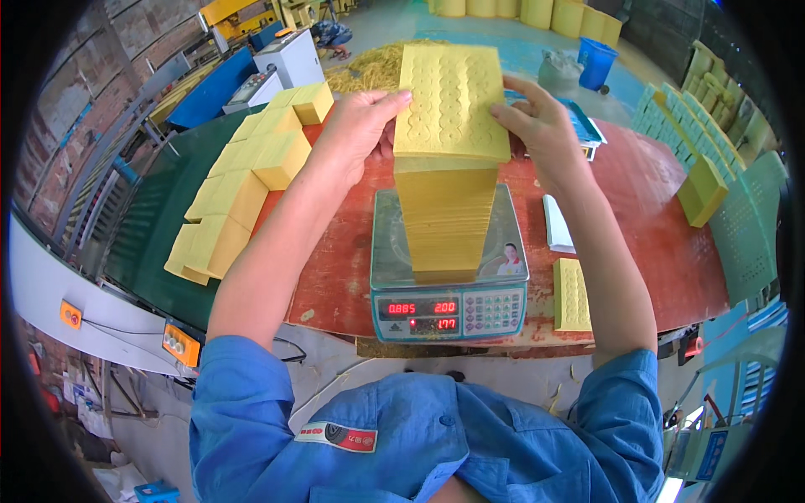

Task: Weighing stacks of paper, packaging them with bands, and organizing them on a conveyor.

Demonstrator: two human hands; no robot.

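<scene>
A digital weighing scale (390,243) with lit red digits stands in front of me on the red table. On its metal pan rises a tall stack of yellow paper (444,222). The embossed top of the yellow paper stack (449,101) has rows of round stamped marks. My left hand (360,126) is closed on its left edge, thumb on top. Opposite it, my right hand (541,121) grips the right edge with thumb and fingers. Whether the top layer is separate from the stack below, I cannot tell.
Several yellow paper blocks (243,172) line the green surface at left. Right of the scale lie an embossed yellow paper piece (572,293) and a white folded item (558,225). Another yellow block (703,191) stands farther right. A blue bin (596,63) is behind the table.
</scene>
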